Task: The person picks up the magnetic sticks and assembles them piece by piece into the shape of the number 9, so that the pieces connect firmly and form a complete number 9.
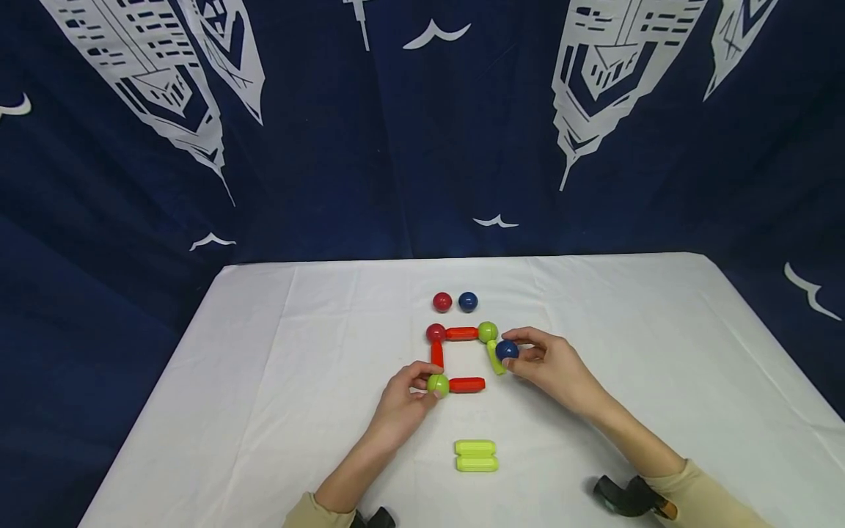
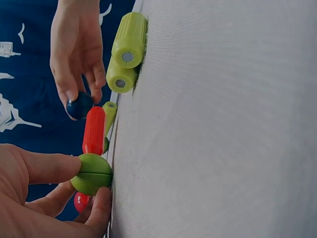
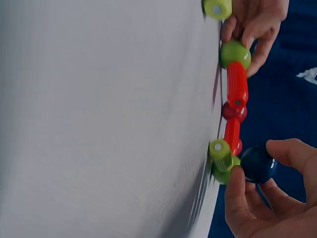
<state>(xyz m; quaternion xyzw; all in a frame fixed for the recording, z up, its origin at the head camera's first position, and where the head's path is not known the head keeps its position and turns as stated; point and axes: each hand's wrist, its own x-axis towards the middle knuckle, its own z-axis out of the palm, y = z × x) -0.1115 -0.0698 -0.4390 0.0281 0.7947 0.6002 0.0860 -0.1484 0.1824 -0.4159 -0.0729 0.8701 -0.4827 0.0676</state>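
Note:
My left hand (image 1: 401,403) pinches a green ball (image 1: 437,384) at the near left corner of a frame of magnetic rods and balls. From that ball a red rod (image 1: 467,385) points right, its far end free. Another red rod (image 1: 437,354) runs back to a red ball (image 1: 436,333), and a third red rod (image 1: 461,334) joins that to a green ball (image 1: 488,331). A green rod (image 1: 495,358) slants toward me from there. Between thumb and fingertips my right hand (image 1: 554,367) holds a dark blue ball (image 3: 258,163), raised just beside this green rod.
Behind the frame lie a loose red ball (image 1: 442,301) and a blue ball (image 1: 468,301). Two green rods (image 1: 476,455) sit side by side nearer me. A white cloth (image 1: 317,352) covers the table, with a dark blue printed curtain (image 1: 396,147) behind it.

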